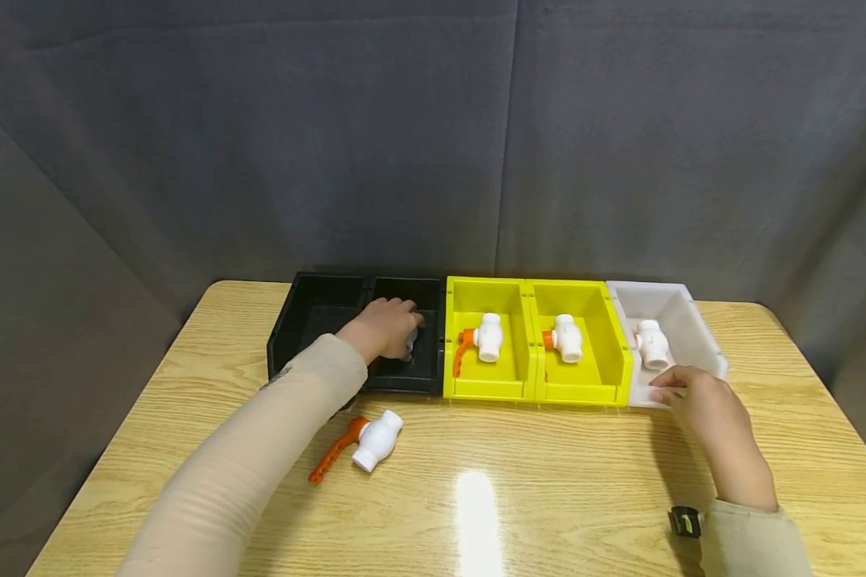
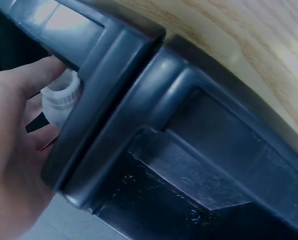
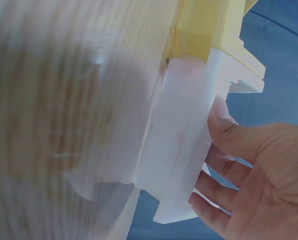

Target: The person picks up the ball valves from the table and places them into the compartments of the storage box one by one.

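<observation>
My left hand (image 1: 384,328) reaches down into the right-hand black bin (image 1: 407,290). In the left wrist view its thumb and fingers are around a white ball valve (image 2: 62,102), partly hidden by the bin wall. My right hand (image 1: 714,417) is at the front wall of the white bin (image 1: 693,344), its thumb and fingertips at the rim. Inside that bin lies another white ball valve (image 1: 653,344), just beyond the fingertips. A ball valve with an orange handle (image 1: 378,441) lies on the table, beside my left forearm.
Two yellow bins (image 1: 487,390) stand mid-row, holding a ball valve (image 1: 489,337) and a second ball valve (image 1: 568,338). At the row's left end is another black bin (image 1: 325,290). A grey curtain (image 1: 433,144) hangs behind the wooden table (image 1: 548,481).
</observation>
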A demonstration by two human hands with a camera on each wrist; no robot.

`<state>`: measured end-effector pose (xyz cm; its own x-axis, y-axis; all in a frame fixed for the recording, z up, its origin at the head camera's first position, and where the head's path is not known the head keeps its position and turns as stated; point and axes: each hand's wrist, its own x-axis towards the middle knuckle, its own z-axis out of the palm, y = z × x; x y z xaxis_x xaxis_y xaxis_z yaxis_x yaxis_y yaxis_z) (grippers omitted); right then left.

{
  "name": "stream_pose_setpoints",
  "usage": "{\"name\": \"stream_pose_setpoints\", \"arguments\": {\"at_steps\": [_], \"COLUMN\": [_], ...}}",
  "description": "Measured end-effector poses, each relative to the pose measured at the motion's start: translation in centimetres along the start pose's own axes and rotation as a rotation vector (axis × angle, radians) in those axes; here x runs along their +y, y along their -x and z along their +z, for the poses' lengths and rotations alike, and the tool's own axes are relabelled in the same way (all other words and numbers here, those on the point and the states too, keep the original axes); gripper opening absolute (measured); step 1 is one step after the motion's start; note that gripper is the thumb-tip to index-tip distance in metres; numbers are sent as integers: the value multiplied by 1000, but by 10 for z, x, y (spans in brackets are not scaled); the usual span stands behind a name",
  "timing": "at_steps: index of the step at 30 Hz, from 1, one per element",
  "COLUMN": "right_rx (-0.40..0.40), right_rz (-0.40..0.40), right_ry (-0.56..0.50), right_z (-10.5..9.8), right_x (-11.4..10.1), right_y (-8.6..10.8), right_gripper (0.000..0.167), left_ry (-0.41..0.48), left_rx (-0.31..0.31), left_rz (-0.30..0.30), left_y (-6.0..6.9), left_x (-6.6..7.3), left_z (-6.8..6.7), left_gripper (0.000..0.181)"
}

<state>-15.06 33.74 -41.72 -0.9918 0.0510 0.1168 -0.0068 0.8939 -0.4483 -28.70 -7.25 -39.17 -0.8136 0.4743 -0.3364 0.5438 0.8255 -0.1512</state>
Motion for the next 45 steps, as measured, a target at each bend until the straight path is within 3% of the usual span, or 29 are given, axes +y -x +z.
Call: {"name": "stream_pose_setpoints", "arguments": {"at_steps": [6,10,16,26,31,36,45], "right_rx": [-11,-10,-2,-7,-3,16,9], "right_rz": [7,5,-2,6,-1,-7,0], "right_ry": [-3,-6,-8,-7,-12,-7,-6], "right_z": [-1,-2,-2,-2,1,2,0], "right_x": [1,0,-1,2,1,-1,-1], "right_y": [1,1,0,-1,1,1,1], "right_gripper": [10,10,10,10,9,8,9], "left_ry": [-32,7,70,47,46,73,90], "left_rx": [-9,21,140,323,422,525,597], "left_rz": [-21,-26,-15,57,61,102,124], "left_y": [0,3,16,37,53,71,88], "left_x": [4,5,5,14,18,21,21], "left_z": [-3,-5,-9,-9,-6,0,3], "left_gripper": [65,59,50,39,34,29,27]}}
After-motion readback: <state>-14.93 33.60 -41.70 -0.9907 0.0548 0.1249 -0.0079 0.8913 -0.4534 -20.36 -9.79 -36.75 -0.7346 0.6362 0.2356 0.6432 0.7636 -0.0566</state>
